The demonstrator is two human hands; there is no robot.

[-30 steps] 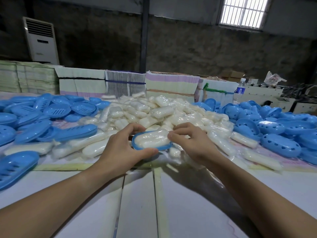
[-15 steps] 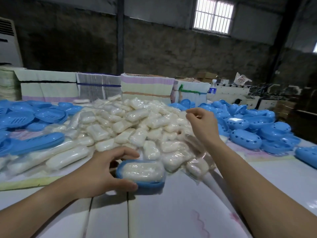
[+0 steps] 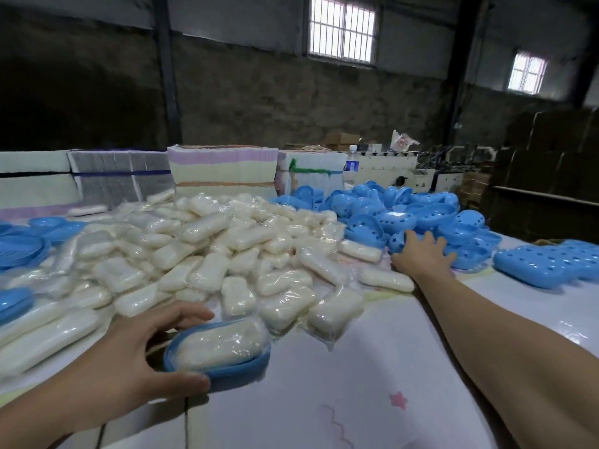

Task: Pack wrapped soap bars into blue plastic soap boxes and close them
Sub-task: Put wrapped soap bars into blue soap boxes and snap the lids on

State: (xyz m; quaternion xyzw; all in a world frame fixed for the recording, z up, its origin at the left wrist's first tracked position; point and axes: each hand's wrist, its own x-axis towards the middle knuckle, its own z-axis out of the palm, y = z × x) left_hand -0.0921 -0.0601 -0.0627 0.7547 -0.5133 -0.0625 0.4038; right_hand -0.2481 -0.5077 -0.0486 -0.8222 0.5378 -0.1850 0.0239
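Counter (image 3: 372, 400): pale sheet with a pink star print, carrying everything; more of its right end shows than half a second ago.
Soap heap (image 3: 207, 247): big mound of clear-wrapped white bars across the middle, unchanged.
Lid pile (image 3: 421, 212): blue perforated shells heaped at the right rear; earlier beyond the right hand, now under it.
Filled soap box (image 3: 217, 350): blue base at the near edge of the heap, one wrapped bar lying in it, no lid on; it sits where it did a moment ago.
Left hand (image 3: 129, 361): still gripping the box's left end, thumb along the near rim, fingers curled over the far rim.
Right hand (image 3: 418, 254): half a second ago lifted over the heap with fingers bunched; now stretched far right, fingers spread and closing on a blue lid (image 3: 398, 243) at the pile's near edge.
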